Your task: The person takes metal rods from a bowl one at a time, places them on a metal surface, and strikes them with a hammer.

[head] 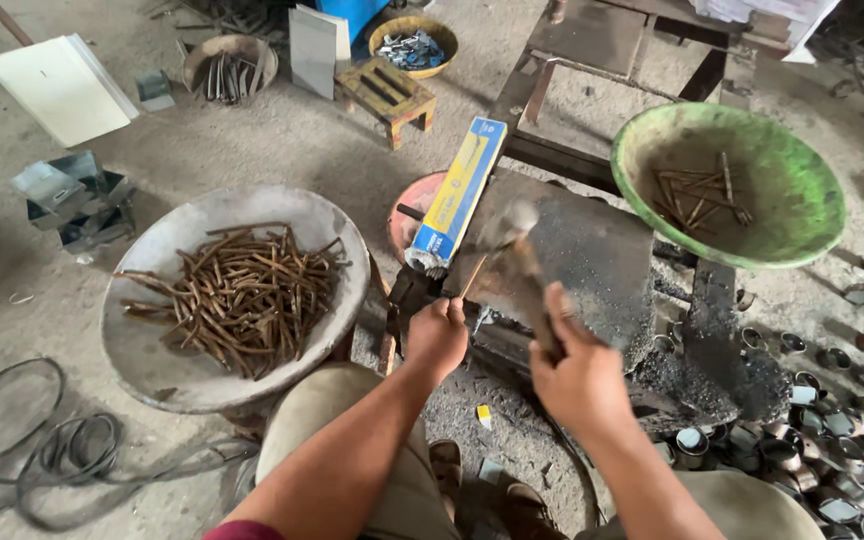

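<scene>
My right hand grips the wooden handle of a hammer, whose blurred metal head hangs over a dark iron block. My left hand is closed on a thin rusty rod, its tip resting on the block's near edge under the hammer. To the left, a grey shallow pan holds a heap of rusty rods. A green basin at the right holds a few rods.
A long blue and yellow box leans beside the block. Several short metal rings litter the floor at the right. Black cables coil at the lower left. Small metal boxes, a wooden stool and bowls stand behind.
</scene>
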